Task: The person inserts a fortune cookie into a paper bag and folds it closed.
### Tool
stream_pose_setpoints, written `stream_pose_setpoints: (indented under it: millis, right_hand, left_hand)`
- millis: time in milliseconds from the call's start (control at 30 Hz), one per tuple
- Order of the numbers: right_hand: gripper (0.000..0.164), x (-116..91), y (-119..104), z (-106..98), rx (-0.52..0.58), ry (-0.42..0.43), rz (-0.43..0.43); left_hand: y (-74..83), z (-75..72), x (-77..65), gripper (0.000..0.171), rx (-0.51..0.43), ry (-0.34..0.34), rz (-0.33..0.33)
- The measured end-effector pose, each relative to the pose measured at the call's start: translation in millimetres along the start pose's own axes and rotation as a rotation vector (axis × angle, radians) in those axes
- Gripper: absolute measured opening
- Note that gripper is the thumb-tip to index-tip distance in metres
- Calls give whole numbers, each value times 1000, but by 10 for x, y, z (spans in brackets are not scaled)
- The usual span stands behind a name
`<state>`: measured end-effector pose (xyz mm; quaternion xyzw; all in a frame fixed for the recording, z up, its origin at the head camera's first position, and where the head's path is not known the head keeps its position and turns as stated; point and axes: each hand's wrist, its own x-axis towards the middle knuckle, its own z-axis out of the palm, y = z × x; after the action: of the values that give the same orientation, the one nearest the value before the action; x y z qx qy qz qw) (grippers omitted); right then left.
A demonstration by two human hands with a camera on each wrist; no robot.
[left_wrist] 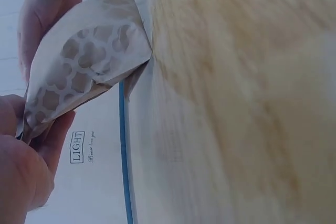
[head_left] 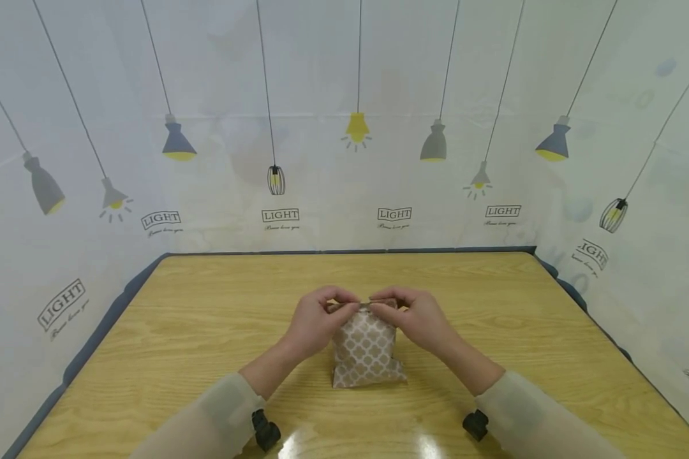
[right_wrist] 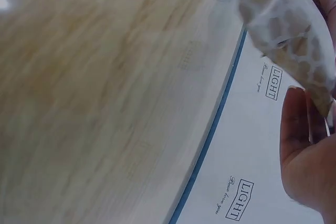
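A brown paper bag point(head_left: 365, 350) with a white lattice pattern stands upright on the wooden table, its top edge folded over. My left hand point(head_left: 317, 322) pinches the left end of that top edge between thumb and fingers. At the right end, my right hand point(head_left: 419, 319) pinches the same edge, the two thumbs nearly meeting at the middle. In the left wrist view the bag point(left_wrist: 86, 59) bulges in the middle and narrows toward the pinched top. The right wrist view shows the bag's creased side point(right_wrist: 291, 35) beside the right hand point(right_wrist: 310, 156). What the bag contains is hidden.
The light wooden table point(head_left: 207, 299) spreads around the bag, with a dark blue edge at its back and sides. White curtains point(head_left: 321, 64) printed with hanging lamps enclose it on the back, left and right. A black wrist device point(head_left: 265, 430) sits under the left sleeve.
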<state>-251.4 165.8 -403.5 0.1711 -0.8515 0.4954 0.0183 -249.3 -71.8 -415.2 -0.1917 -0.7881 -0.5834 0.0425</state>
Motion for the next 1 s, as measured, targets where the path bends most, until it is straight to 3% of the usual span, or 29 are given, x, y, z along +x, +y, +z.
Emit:
stream_pose_setpoints:
  millis: [333, 500, 667, 767, 1000]
  right_hand:
    - [9, 39, -45, 86, -3, 50, -39]
    - [11, 26, -49, 87, 20, 50, -21]
    - [14, -2, -30, 53, 68, 54, 19]
    - [13, -14, -18, 36, 66, 67, 2]
    - [12, -34, 28, -12, 58, 108, -1]
  left_hand:
    - [40, 59, 5, 6, 37, 27, 44]
    - [48, 51, 3, 6, 57, 29, 57]
    - [39, 15, 8, 5, 54, 55, 41]
    - [28, -13, 6, 6, 55, 43, 32]
    - [-50, -99, -33, 10, -6, 28, -53]
